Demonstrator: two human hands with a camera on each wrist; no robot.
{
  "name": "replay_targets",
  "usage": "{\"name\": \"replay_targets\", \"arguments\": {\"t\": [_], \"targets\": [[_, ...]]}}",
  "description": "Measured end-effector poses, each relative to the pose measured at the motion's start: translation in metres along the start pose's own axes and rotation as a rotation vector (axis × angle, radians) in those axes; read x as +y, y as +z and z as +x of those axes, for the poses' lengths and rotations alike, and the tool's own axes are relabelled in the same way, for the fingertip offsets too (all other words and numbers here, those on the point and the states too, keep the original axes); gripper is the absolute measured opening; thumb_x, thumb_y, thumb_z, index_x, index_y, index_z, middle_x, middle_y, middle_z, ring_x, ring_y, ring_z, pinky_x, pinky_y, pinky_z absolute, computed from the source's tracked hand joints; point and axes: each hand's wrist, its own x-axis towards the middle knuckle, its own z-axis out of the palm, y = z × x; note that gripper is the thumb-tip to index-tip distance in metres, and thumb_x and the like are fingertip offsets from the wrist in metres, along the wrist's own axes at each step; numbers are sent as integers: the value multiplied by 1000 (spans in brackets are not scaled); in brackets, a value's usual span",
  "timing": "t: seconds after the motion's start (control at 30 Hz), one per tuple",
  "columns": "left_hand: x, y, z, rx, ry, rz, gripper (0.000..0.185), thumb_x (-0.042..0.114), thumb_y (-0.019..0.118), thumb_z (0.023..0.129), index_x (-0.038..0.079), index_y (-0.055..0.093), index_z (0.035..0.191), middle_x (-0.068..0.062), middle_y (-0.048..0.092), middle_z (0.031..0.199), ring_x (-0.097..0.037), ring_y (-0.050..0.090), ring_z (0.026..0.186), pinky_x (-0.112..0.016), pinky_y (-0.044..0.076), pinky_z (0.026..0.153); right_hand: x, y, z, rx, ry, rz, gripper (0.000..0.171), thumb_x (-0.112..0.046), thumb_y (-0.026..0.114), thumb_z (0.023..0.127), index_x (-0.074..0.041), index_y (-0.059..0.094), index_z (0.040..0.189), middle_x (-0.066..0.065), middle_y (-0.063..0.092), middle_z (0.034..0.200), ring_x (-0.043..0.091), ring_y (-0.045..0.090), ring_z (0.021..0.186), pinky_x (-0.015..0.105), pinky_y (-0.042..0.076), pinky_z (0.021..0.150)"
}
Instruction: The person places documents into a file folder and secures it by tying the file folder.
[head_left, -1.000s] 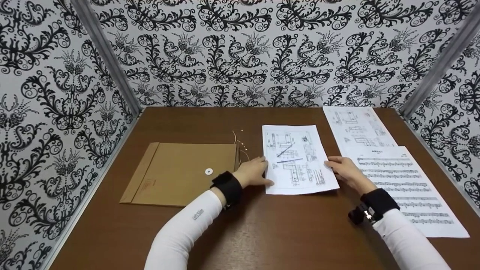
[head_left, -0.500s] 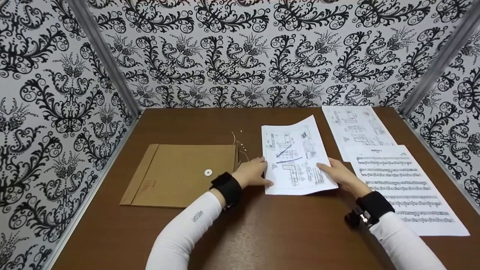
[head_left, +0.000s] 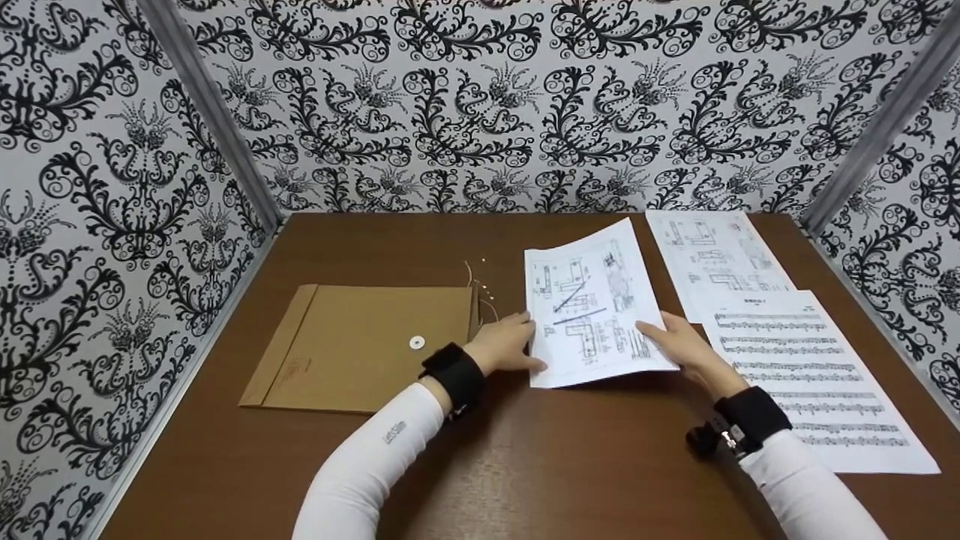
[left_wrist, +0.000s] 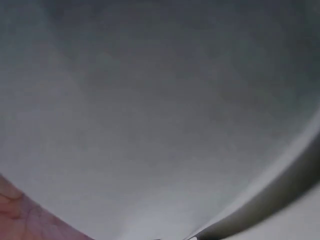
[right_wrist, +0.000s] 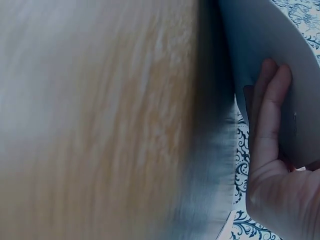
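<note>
A white printed sheet of paper point(head_left: 592, 315), with line drawings and two blue pen strokes, lies in the middle of the table; its right side is raised and bowed. My right hand point(head_left: 686, 349) pinches that side, thumb on top and fingers underneath. In the right wrist view, fingers point(right_wrist: 274, 107) rest along the paper's underside point(right_wrist: 297, 65). My left hand point(head_left: 506, 345) rests at the sheet's left edge, fingers and thumb spread and touching it. The left wrist view is mostly a blurred grey surface. Beside the left hand lies a brown document envelope point(head_left: 375, 337) with a white button.
At the right, a sheet music page point(head_left: 810, 367) overlaps another drawing sheet point(head_left: 720, 251). Thin string point(head_left: 480, 289) sticks out at the envelope's right end. Patterned walls point(head_left: 480, 112) close in the brown table point(head_left: 540, 465) at the back and sides.
My right hand has shifted from touching the sheet's right edge to pinching it, and has lifted that side so the paper bows. The left hand has stayed put.
</note>
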Motion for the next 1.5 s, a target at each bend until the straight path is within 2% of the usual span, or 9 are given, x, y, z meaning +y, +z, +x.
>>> {"name": "replay_targets", "arguments": {"t": [0.27, 0.43, 0.63, 0.9, 1.03, 1.17, 1.3, 1.4, 1.5], "targets": [[0, -2, -3, -26, -9, -5, 69, 53, 72, 90, 8, 59, 140, -10, 45, 162, -29, 45, 150, -47, 47, 116, -6, -1, -7, -9, 16, 31, 57, -23, 44, 110, 15, 33, 150, -14, 74, 87, 2, 72, 74, 21, 58, 65], [-2, -3, -4, -19, -2, -77, 66, 51, 73, 90, 10, 59, 140, -12, 47, 161, -28, 46, 149, -48, 47, 115, -10, -3, -11, 33, 41, 13, 58, -25, 47, 109, 15, 34, 149, -15, 72, 83, 1, 71, 72, 20, 58, 64], [-3, -5, -6, -44, -27, -131, 65, 56, 61, 97, 12, 57, 145, -14, 47, 160, -30, 49, 147, -51, 45, 116, -14, -6, -17, 45, 45, -10, 59, -27, 47, 109, 15, 35, 149, -16, 71, 83, 1, 70, 72, 21, 58, 63], [-4, -7, -7, 5, -34, -217, 62, 58, 51, 101, 9, 60, 140, -15, 59, 147, -31, 58, 137, -48, 49, 111, -17, -6, -22, 40, 44, 101, 57, -26, 47, 109, 16, 36, 145, -15, 74, 83, 2, 72, 72, 21, 60, 64], [-4, -9, -10, 67, -36, -349, 58, 49, 56, 102, 5, 58, 139, -18, 65, 139, -33, 62, 130, -48, 50, 109, -19, -4, -25, 40, 39, 131, 55, -25, 47, 109, 16, 36, 145, -15, 74, 84, 3, 73, 73, 21, 60, 64], [-2, -15, -18, 108, -52, -584, 58, 38, 62, 100, -1, 52, 143, -22, 64, 137, -36, 64, 126, -48, 51, 107, -23, 1, -28, 40, 22, 110, 56, -26, 45, 110, 15, 34, 147, -18, 74, 84, 1, 73, 73, 19, 60, 64], [-1, -21, -25, 125, -83, -790, 59, 28, 65, 100, -3, 46, 146, -25, 65, 132, -35, 70, 110, -47, 59, 93, -29, 9, -28, 49, 4, 123, 57, -25, 44, 110, 16, 31, 148, -18, 73, 84, 0, 73, 74, 19, 60, 64], [-1, -22, -27, 147, -89, -864, 55, 22, 65, 99, -3, 46, 145, -27, 67, 125, -31, 73, 95, -39, 63, 75, -33, 14, -29, 67, -2, 135, 57, -24, 45, 110, 16, 31, 148, -18, 73, 84, 0, 73, 74, 19, 60, 64], [-1, -22, -29, 171, -78, -924, 53, 16, 63, 100, -5, 44, 145, -29, 65, 127, -32, 73, 98, -35, 63, 74, -37, 18, -30, 88, -4, 128, 57, -24, 45, 110, 16, 32, 148, -18, 72, 84, 1, 73, 74, 20, 60, 64]]}}
